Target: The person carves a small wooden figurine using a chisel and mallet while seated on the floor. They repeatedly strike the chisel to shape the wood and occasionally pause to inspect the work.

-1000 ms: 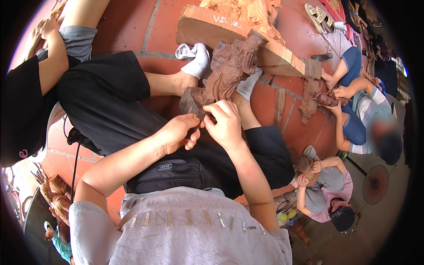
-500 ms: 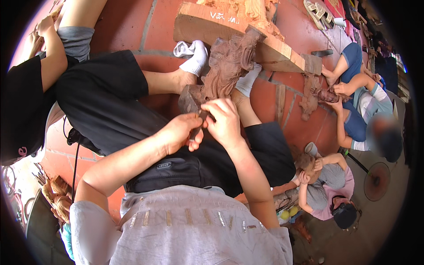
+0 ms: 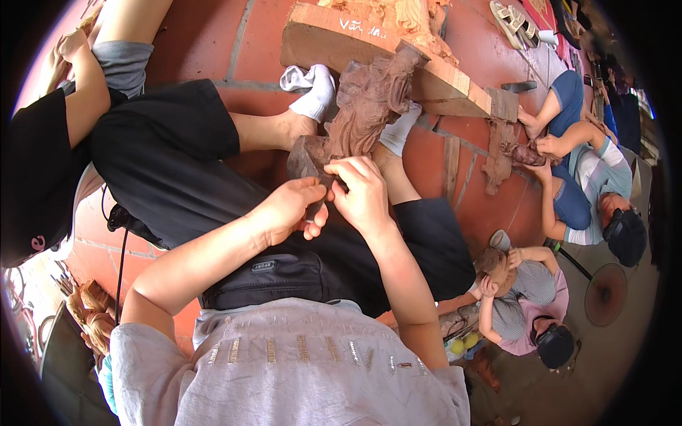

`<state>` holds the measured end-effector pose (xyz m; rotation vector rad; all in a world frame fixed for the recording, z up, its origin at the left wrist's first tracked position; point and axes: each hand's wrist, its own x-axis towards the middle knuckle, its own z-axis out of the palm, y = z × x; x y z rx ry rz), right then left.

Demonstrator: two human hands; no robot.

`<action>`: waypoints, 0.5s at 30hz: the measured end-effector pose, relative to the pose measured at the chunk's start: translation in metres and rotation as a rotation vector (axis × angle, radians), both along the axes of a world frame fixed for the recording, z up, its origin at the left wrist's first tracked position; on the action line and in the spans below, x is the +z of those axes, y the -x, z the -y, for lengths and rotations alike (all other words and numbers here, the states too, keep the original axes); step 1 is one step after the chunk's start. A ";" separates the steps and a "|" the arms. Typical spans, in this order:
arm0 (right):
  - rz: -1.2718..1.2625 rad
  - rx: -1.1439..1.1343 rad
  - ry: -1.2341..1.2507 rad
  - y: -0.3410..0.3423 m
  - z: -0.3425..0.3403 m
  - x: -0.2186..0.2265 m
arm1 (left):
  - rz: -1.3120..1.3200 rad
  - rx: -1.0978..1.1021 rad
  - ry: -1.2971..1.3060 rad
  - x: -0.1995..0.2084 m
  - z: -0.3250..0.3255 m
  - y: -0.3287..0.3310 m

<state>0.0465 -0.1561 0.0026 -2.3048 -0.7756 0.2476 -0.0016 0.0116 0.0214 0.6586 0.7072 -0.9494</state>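
Note:
A dark brown carved wooden figurine leans between my feet, its far end against a thick wooden block. Its chunky base points toward me. Just below the base, my left hand pinches a small dark flat strip between thumb and fingers. My right hand is closed at the strip's upper end, fingers bent close to the base. Whether its fingertips also touch the figurine is hard to tell. What the strip is made of does not show clearly.
The thick wooden block bears a paler carving. Another dark carving lies on the red tiles to the right. Two people sit working at the right, beside a round fan. Another person's arm is close at my left.
My hands have shifted only slightly around the strip, which shows a little less between them. The figurine stays put. The person at far right has moved their head slightly.

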 end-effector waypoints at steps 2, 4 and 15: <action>-0.011 -0.020 -0.043 -0.004 -0.005 -0.005 | 0.041 0.022 0.032 -0.003 0.001 0.002; -0.064 -0.051 -0.021 0.009 -0.001 -0.008 | 0.048 0.020 0.028 -0.002 0.009 0.011; -0.530 -0.600 -0.592 0.036 0.066 -0.014 | 0.672 -0.261 -0.261 0.025 0.019 -0.023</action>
